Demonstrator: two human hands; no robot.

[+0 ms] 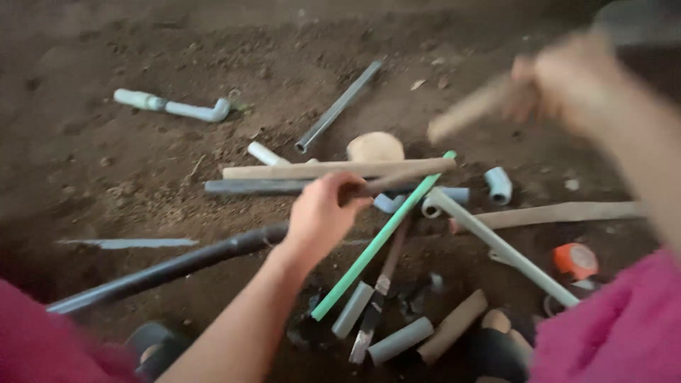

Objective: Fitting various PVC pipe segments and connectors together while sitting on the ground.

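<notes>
the left hand [320, 216] has its fingers closed around a dark rod [397, 181] lying across the green pipe [379, 237] on the dirt ground [106, 170]. up and right of the green pipe, the blurred right hand [567, 81] grips a wooden stick [468, 110]. a black pipe [170, 269] lies left of it.

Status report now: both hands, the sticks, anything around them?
Left hand grips brown stick. Right hand raised, blurred, holds pale stick. Green pipe and grey pipes beneath.
</notes>
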